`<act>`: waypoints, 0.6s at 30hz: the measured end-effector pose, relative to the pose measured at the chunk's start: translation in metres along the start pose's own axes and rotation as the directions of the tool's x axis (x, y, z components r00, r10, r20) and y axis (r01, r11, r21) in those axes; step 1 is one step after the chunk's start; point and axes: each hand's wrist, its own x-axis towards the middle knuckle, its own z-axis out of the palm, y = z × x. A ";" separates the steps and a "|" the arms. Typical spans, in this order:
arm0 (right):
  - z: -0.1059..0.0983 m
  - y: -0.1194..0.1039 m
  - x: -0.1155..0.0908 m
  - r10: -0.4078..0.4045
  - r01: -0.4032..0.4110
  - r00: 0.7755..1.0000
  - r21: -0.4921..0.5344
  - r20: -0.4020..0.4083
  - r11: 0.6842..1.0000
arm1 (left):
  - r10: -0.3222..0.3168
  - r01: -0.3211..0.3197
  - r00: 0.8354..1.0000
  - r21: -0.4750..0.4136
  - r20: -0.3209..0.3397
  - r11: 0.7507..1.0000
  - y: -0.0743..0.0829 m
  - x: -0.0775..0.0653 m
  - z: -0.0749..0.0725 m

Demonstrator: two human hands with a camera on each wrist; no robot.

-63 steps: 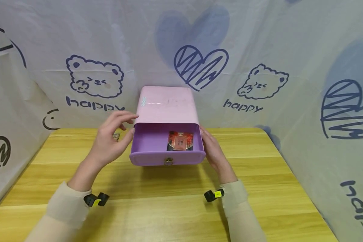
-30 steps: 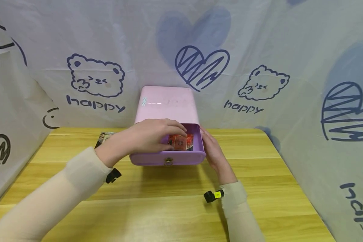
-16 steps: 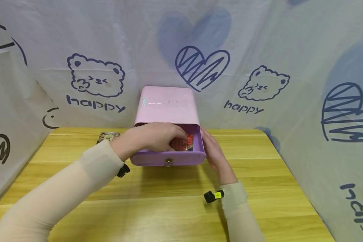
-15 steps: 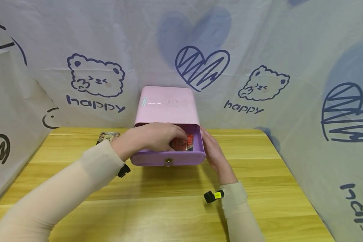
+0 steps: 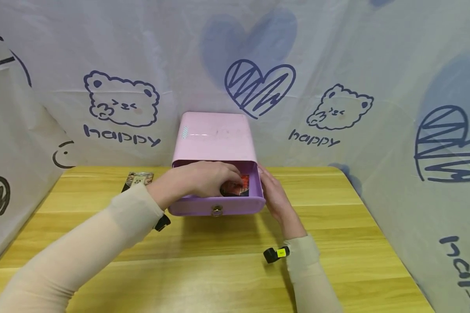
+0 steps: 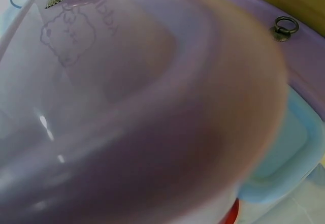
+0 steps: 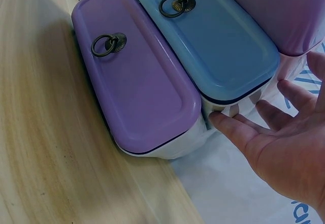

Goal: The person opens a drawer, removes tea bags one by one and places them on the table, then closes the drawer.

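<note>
In the head view, the top purple drawer [image 5: 192, 206] of a pink drawer cabinet [image 5: 215, 137] stands pulled out. My left hand [image 5: 209, 178] reaches inside it, fingers and thumb bent over a flat red-and-black packet [image 5: 244, 184], pinching it and covering its left part. Beside the cabinet, my right hand [image 5: 274, 193] rests against the right side. Its fingers look nearly straight in the right wrist view, with fingertips [image 7: 218, 120] at the cabinet wall by the blue drawer [image 7: 223, 46]. The left wrist view is largely filled by the blurred drawer front [image 6: 127, 107], which hides the left hand.
Another flat packet [image 5: 135, 179] lies on the wooden table [image 5: 219, 269], left of the cabinet. A closed purple drawer [image 7: 142, 87] with a ring pull sits at the cabinet's bottom. Printed cloth [image 5: 337, 52] hangs behind and along both sides.
My left hand has gone from the cabinet's left side into the open drawer, and its fingers have closed over the red packet. The right hand has stayed at the right side.
</note>
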 end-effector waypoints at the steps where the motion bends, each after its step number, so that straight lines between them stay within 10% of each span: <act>1: 0.000 0.000 0.000 -0.003 0.003 1.000 0.002 0.001 1.000 | 0.002 -0.002 1.000 -0.002 -0.001 1.000 0.000 0.000 0.000; 18: 0.001 -0.001 -0.001 0.003 -0.003 1.000 -0.017 -0.001 1.000 | 0.020 -0.022 0.999 -0.046 -0.048 0.999 -0.001 -0.002 0.001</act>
